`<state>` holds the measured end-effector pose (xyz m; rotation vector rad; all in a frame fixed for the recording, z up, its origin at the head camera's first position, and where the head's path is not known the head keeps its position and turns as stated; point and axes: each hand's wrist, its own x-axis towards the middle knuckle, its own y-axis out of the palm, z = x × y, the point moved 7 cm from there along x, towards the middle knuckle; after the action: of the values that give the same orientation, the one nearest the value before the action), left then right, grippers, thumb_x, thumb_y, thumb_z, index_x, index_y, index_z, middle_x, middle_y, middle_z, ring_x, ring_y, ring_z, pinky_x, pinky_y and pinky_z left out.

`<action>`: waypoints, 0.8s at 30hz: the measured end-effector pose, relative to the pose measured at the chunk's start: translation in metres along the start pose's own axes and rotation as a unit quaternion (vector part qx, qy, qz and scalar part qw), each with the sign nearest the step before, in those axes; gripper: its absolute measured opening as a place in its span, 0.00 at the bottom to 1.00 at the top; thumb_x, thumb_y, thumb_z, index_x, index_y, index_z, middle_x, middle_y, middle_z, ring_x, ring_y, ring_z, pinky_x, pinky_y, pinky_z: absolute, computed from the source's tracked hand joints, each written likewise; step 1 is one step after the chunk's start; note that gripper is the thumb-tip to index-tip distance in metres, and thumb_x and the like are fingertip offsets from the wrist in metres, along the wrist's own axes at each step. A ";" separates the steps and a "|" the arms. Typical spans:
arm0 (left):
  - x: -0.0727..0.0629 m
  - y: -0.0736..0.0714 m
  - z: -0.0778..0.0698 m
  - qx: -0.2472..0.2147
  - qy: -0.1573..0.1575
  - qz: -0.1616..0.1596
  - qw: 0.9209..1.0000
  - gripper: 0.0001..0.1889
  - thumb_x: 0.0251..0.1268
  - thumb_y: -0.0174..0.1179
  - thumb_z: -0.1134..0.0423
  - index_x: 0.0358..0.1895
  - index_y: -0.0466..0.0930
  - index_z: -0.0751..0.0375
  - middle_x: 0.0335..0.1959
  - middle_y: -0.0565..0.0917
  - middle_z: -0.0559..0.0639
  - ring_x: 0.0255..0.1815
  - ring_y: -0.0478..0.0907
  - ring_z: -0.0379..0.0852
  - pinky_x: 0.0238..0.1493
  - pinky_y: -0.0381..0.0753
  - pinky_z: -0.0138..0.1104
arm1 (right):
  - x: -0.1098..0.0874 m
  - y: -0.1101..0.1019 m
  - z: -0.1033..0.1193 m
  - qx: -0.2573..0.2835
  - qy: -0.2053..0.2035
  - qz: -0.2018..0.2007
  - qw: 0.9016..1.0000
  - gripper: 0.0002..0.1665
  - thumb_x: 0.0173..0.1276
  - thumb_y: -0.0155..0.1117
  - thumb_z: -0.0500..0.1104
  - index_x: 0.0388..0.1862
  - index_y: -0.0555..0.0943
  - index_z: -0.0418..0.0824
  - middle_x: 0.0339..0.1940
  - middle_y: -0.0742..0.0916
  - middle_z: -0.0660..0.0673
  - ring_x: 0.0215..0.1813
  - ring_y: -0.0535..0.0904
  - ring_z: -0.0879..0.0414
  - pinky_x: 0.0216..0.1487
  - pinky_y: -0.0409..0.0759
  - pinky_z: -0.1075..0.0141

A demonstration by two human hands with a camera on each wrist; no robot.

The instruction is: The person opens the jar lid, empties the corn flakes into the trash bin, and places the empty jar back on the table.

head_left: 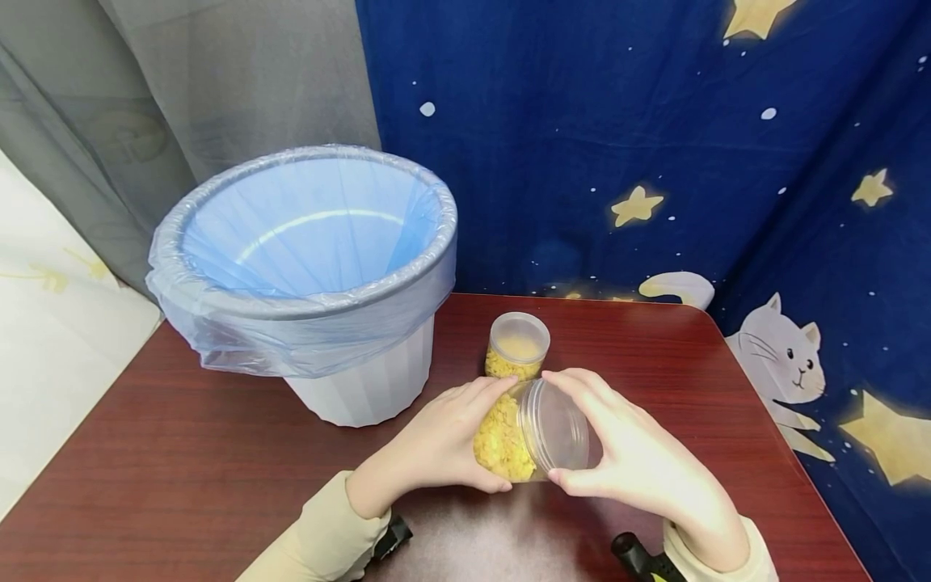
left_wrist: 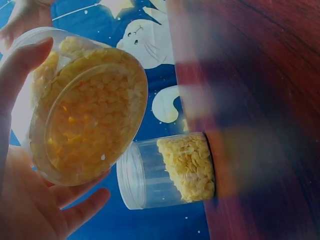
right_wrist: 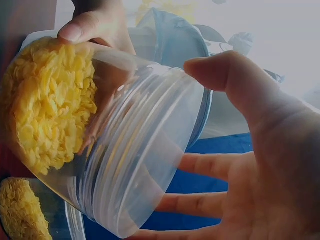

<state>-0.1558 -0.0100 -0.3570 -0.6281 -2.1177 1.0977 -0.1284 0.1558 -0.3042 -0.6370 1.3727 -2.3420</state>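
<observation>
A clear plastic jar partly filled with yellow flakes is held tipped on its side over the table, its base toward the left and its lid toward the right. My left hand grips the jar's body, thumb on one side and fingers on the other. Around the rim of the translucent screw lid, which sits on the jar's mouth, lie the thumb and spread fingers of my right hand. A second lidded jar of the same flakes stands upright just behind.
A tall white waste bin lined with a blue plastic bag stands at the left on the dark red wooden table. A blue curtain printed with stars and a cat hangs behind the table.
</observation>
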 end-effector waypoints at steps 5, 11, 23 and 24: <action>0.000 0.001 0.002 -0.018 -0.010 0.006 1.000 0.59 0.30 0.76 0.39 0.71 0.58 0.57 0.61 0.71 0.45 0.57 0.70 0.40 0.57 0.71 0.38 | -0.002 -0.003 0.001 -0.002 -0.012 -0.002 1.000 0.54 0.46 0.77 0.57 0.72 0.61 0.61 0.65 0.68 0.58 0.55 0.73 0.60 0.49 0.77 0.58; 0.000 0.001 0.004 -0.022 -0.011 0.002 1.000 0.59 0.30 0.76 0.39 0.72 0.58 0.56 0.61 0.71 0.44 0.58 0.70 0.39 0.57 0.71 0.37 | -0.003 -0.005 0.000 0.005 -0.019 -0.007 1.000 0.56 0.45 0.78 0.54 0.73 0.59 0.59 0.65 0.67 0.58 0.54 0.73 0.61 0.48 0.77 0.59; 0.000 -0.003 0.006 -0.018 -0.015 -0.009 1.000 0.59 0.29 0.76 0.38 0.71 0.59 0.57 0.60 0.71 0.45 0.57 0.70 0.39 0.58 0.70 0.37 | -0.004 -0.010 -0.003 0.019 -0.009 -0.011 1.000 0.55 0.43 0.79 0.50 0.70 0.61 0.58 0.64 0.65 0.55 0.48 0.76 0.59 0.44 0.79 0.62; 0.000 -0.004 0.006 -0.018 -0.015 -0.010 1.000 0.59 0.29 0.76 0.38 0.71 0.59 0.57 0.60 0.72 0.46 0.58 0.70 0.39 0.58 0.70 0.37 | -0.005 -0.010 -0.004 0.022 -0.011 -0.015 1.000 0.55 0.43 0.79 0.49 0.69 0.61 0.57 0.64 0.65 0.55 0.48 0.76 0.60 0.44 0.79 0.62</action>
<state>-0.1606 -0.0152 -0.3566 -0.6105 -2.1689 1.0669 -0.1274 0.1655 -0.2977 -0.6717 1.3088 -2.3742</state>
